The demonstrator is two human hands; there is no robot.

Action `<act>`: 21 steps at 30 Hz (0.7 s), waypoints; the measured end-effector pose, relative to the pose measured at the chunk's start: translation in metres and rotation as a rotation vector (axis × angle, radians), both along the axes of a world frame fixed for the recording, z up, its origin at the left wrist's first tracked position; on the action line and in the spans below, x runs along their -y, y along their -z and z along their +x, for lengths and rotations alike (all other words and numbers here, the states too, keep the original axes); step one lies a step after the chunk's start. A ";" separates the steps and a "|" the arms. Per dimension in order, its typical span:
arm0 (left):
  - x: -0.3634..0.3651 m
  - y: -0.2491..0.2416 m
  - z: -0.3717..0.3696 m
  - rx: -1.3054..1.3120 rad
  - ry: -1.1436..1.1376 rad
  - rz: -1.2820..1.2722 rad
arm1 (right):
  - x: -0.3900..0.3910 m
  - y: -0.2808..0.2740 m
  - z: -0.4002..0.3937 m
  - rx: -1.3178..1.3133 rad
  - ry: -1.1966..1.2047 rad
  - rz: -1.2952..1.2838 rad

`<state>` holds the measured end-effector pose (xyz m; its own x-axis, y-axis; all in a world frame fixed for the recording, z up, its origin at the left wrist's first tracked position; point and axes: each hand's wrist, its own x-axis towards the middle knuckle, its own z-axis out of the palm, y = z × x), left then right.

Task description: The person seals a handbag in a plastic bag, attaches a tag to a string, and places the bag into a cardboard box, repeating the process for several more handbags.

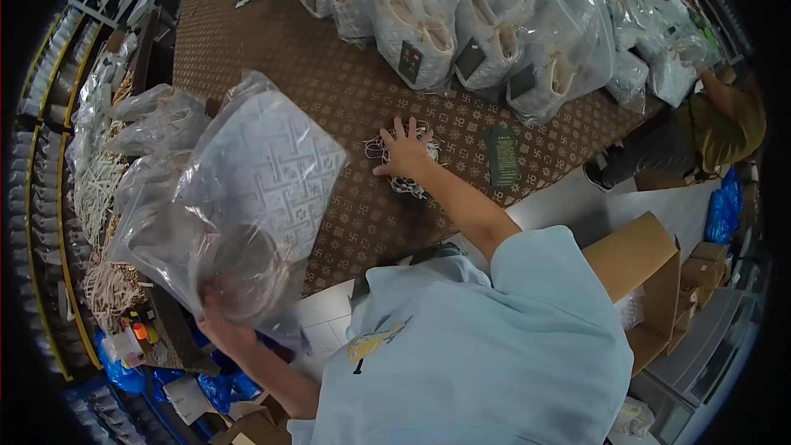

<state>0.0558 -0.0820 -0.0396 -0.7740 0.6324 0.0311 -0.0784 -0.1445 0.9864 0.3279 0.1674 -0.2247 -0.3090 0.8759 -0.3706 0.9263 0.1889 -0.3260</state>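
Note:
My left hand (224, 317) grips the lower end of a pale quilted handbag (280, 156) in a clear plastic bag (177, 214), near its round handle. The fingers are closed there and partly blurred behind the plastic. The handbag lies tilted over the table's left edge, its patterned side up. On the patterned brown table, my right hand (404, 152) rests with fingers spread over a small tangle of thin white strings (409, 187), hiding much of it. A dark green printed card (503, 156) lies flat to the right of that hand.
Several wrapped handbags (416, 37) stand along the far side of the brown table (239, 25). Another person (729, 124) is at the right edge. An opened cardboard box (651, 297) sits at the lower right. Racks (41, 181) line the left.

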 end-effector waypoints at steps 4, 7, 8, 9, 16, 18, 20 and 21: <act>-0.027 0.051 0.018 0.487 0.072 0.186 | 0.048 0.057 0.055 -0.216 -0.303 0.394; -0.026 0.120 0.024 0.904 0.559 0.444 | 0.041 0.064 0.125 -0.186 -0.174 0.402; -0.024 0.148 0.031 0.973 0.403 0.396 | 0.037 0.060 0.134 -0.071 -0.121 0.377; -0.027 0.166 0.046 1.040 0.248 0.351 | 0.038 0.043 0.128 -0.084 -0.163 0.375; -0.010 0.188 0.108 1.172 -0.017 -0.103 | 0.076 -0.019 0.084 -0.482 -0.091 0.437; -0.008 0.186 0.102 1.062 0.040 -0.124 | 0.094 -0.020 0.055 -0.802 -0.037 -0.087; -0.014 0.144 0.093 0.877 0.103 -0.111 | 0.096 -0.046 0.032 -0.714 -0.233 0.006; -0.017 0.118 0.085 0.686 0.169 -0.105 | 0.095 -0.063 0.023 -0.624 -0.417 0.100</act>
